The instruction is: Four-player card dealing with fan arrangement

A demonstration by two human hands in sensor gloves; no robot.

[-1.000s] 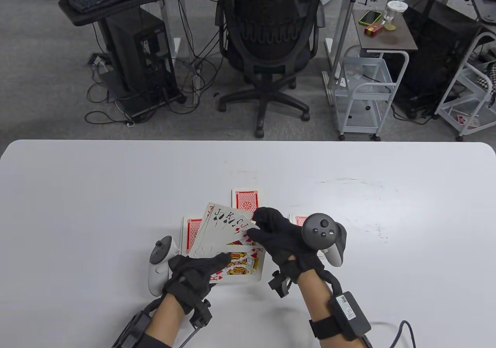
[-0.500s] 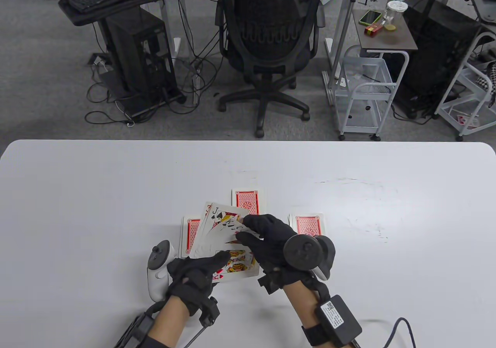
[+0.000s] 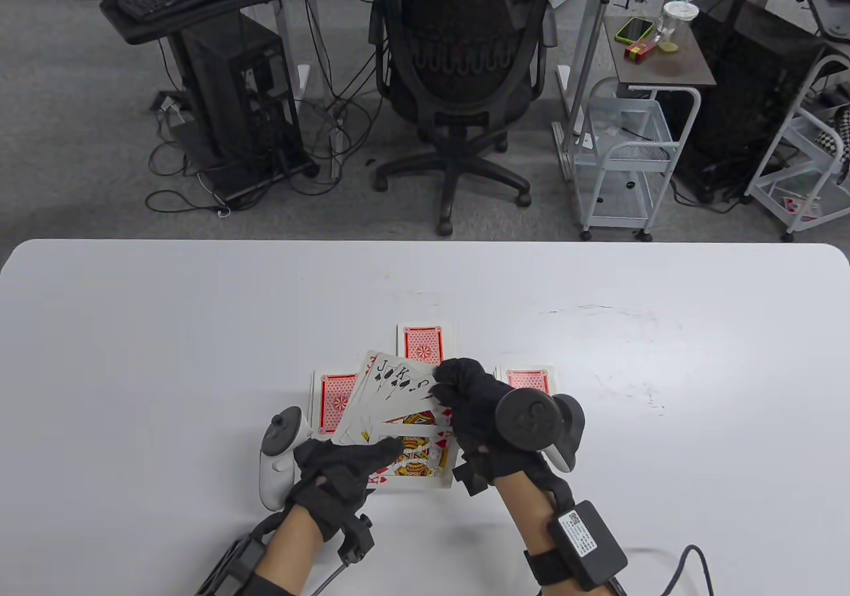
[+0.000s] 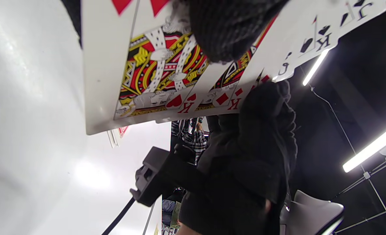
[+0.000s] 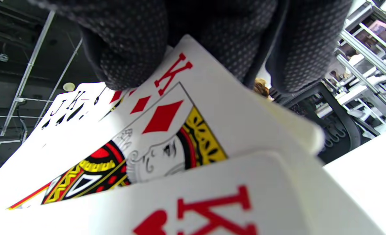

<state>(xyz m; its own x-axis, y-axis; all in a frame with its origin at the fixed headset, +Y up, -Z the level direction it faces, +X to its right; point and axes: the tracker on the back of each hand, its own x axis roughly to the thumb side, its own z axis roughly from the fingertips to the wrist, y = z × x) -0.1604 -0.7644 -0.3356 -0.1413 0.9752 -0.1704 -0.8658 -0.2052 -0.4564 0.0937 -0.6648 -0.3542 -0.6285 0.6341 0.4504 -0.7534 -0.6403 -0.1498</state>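
A fan of face-up cards (image 3: 398,417), jacks and kings, is raised just above the table near its front edge. My left hand (image 3: 362,456) holds the fan at its base, thumb laid across the king of hearts. My right hand (image 3: 443,387) pinches the fan's upper right edge. In the left wrist view the left thumb (image 4: 225,29) presses on the fan (image 4: 153,75), with the right hand (image 4: 261,130) beside it. In the right wrist view, fingers (image 5: 127,49) pinch the king of diamonds (image 5: 167,130) above the king of hearts (image 5: 229,202).
Three red-backed face-down piles lie on the white table (image 3: 133,357): one behind the fan (image 3: 422,342), one to its left (image 3: 334,400), one to its right (image 3: 529,379). An office chair (image 3: 461,78) and a cart (image 3: 624,151) stand beyond the far edge.
The fan narrowed half a second ago and is now spread wider again. My right hand slid left along the cards, then back up to the fan's upper right edge.
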